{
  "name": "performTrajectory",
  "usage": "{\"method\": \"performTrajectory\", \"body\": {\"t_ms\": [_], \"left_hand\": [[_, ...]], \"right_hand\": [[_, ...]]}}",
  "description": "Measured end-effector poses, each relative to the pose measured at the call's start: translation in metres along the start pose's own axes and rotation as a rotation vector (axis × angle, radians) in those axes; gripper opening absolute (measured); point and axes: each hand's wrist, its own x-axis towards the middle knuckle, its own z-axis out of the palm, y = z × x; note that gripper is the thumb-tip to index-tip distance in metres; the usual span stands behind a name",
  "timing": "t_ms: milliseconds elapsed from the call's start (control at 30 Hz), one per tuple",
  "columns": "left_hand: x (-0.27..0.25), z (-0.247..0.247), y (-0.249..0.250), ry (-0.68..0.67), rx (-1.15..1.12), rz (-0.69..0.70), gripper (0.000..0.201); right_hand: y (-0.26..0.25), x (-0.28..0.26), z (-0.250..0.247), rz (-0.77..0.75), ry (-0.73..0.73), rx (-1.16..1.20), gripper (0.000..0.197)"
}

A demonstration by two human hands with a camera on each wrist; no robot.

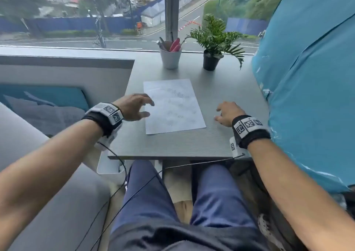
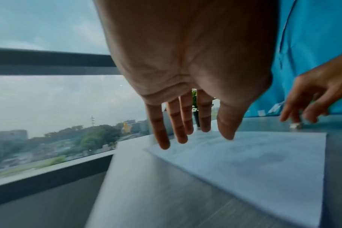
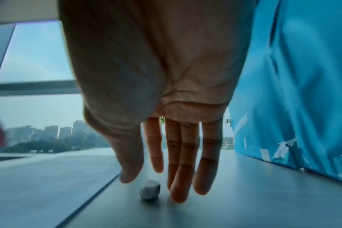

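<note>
Right wrist: white lump point(image 3: 149, 192) just beside fingers point(image 3: 181, 177)

A sheet of paper point(image 1: 173, 106) is laid flat on the table point(image 1: 221, 89). With 12 o'clock taken toward the window point(image 1: 76, 20), a cup point(image 1: 170, 58) is set at the sheet's 12 and a potted plant point(image 1: 210, 61) at 1, both at the far edge. The left hand point(image 1: 132, 106) is held over the sheet's 9 o'clock edge. At 3 o'clock a lump point(image 3: 150, 192) is found on the table under the right hand point(image 1: 227, 113), between thumb and fingers.
</note>
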Motion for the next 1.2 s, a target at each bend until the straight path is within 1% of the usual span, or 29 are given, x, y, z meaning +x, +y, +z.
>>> {"method": "performTrajectory", "body": {"t_ms": [33,67,133,200,233,300,367,467,567,600,667,733,833,900,967,1067,1100,1200], "left_hand": [[0.015,0.006,0.011,-0.054,-0.030,0.019,0.043],[0.027,0.008,0.025,-0.081,-0.048,0.006,0.048],[0.053,0.013,0.055,-0.136,-0.063,-0.011,0.058],[0.074,0.020,0.073,-0.164,-0.091,-0.062,0.067],[0.080,0.023,0.078,-0.200,-0.116,-0.099,0.071],[0.084,0.033,0.087,-0.297,-0.102,-0.150,0.079],[0.080,0.040,0.095,-0.343,-0.040,-0.143,0.082],[0.068,0.047,0.093,-0.374,-0.113,-0.060,0.079],[0.058,0.053,0.082,-0.399,-0.212,0.032,0.062],[0.054,0.053,0.078,-0.384,-0.226,0.041,0.058],[0.049,0.054,0.073,-0.356,-0.239,0.021,0.059],[0.045,0.052,0.074,-0.325,-0.241,-0.005,0.067],[0.043,0.052,0.073,-0.289,-0.228,-0.014,0.091],[0.041,0.052,0.072,-0.318,-0.209,-0.029,0.113],[0.040,0.053,0.070,-0.372,-0.182,-0.038,0.127],[0.042,0.054,0.069,-0.416,-0.135,-0.040,0.131],[0.043,0.054,0.069,-0.427,-0.124,-0.044,0.131],[0.045,0.056,0.067,-0.453,-0.100,-0.072,0.135]], "right_hand": [[-0.003,0.005,-0.002,-0.005,-0.023,0.002,0.038],[-0.006,0.007,-0.005,-0.008,-0.015,0.014,0.030],[-0.011,0.008,-0.009,0.002,-0.024,0.029,0.008],[-0.013,0.013,-0.010,-0.006,-0.035,0.035,0.016],[-0.013,0.015,-0.011,-0.011,-0.036,0.049,0.018],[-0.014,0.015,-0.013,-0.018,-0.032,0.099,0.017],[-0.016,0.015,-0.016,-0.060,-0.002,0.181,0.015],[-0.021,0.008,-0.018,-0.154,0.025,0.351,0.011],[-0.031,0.000,-0.016,-0.251,0.018,0.416,0.012],[-0.036,-0.002,-0.014,-0.281,0.004,0.415,0.012],[-0.046,-0.005,-0.007,-0.337,-0.037,0.394,0.013],[-0.055,-0.005,0.002,-0.370,-0.062,0.351,0.014],[-0.062,-0.004,0.008,-0.378,-0.041,0.368,0.013],[-0.067,-0.002,0.009,-0.403,-0.036,0.393,0.013],[-0.072,0.000,0.010,-0.424,-0.039,0.394,0.011],[-0.079,-0.002,0.011,-0.418,-0.041,0.397,0.011],[-0.081,-0.005,0.013,-0.431,-0.067,0.397,0.010],[-0.087,-0.014,0.015,-0.515,-0.208,0.360,0.009]]}}
